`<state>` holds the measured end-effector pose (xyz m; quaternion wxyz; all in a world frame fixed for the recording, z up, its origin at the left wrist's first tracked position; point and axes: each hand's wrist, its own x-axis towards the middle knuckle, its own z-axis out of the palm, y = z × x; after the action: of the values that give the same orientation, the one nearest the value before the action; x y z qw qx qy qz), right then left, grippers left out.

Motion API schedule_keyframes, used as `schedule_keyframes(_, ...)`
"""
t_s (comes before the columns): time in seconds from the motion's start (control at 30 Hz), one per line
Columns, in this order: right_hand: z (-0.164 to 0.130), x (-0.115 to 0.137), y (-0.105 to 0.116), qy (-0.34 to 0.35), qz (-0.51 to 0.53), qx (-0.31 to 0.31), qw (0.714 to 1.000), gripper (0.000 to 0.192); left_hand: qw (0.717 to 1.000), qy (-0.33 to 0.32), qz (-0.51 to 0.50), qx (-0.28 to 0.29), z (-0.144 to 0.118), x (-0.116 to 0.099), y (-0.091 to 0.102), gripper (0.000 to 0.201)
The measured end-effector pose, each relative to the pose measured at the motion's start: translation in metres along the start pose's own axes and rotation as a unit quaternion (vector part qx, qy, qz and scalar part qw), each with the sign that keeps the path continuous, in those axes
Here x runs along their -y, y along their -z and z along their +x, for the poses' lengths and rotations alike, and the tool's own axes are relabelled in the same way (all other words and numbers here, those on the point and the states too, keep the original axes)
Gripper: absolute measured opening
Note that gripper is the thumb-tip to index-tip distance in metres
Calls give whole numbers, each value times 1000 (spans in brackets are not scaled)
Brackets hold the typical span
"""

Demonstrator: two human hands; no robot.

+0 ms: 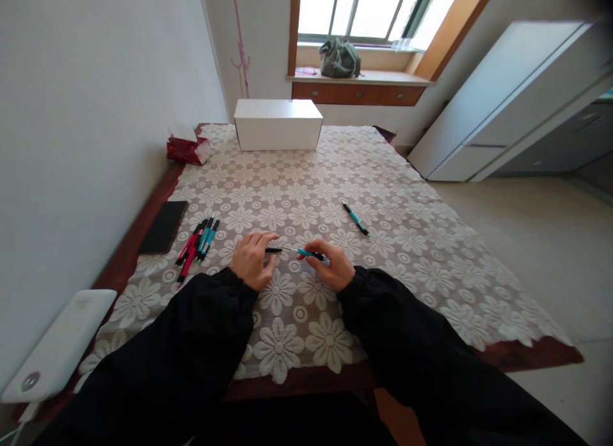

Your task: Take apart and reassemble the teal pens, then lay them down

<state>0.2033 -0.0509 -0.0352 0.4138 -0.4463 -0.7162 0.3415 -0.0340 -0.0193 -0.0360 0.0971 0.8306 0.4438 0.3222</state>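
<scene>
Low over the lace tablecloth point(278, 347), both hands hold parts of a pen in line with each other. My left hand point(253, 259) pinches a black pen part point(274, 249), much of it hidden by the fingers. Closed around a teal and black pen barrel point(313, 255) is my right hand point(332, 262). A thin, light-coloured piece like a refill point(289, 248) bridges the small gap between them. Beyond my right hand lies a teal and black pen point(355, 218). Several red, teal and black pens point(196, 245) lie bunched left of my left hand.
A black notebook-like slab point(163, 227) lies along the left edge, near a white power bank point(62, 340) with a cable. Farther back are a red tissue pack point(188, 149) and a long white box point(278, 128). A wall borders the left side.
</scene>
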Motion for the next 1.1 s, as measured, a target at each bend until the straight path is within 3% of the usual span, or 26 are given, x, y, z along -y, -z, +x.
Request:
schedule_keyframes(0.2,2,-3,2,3,-89,-46,995,11,999,31,20,11,1,11,-3,10)
schedule_keyframes(0.6,2,-13,2,-22,-151,-77,985,9,994,38,-54,-85,2,5,3,15)
schedule_keyframes(1.1,3,-11,2,-22,-166,-72,983,8,995,24,-57,-82,3,1,6,15)
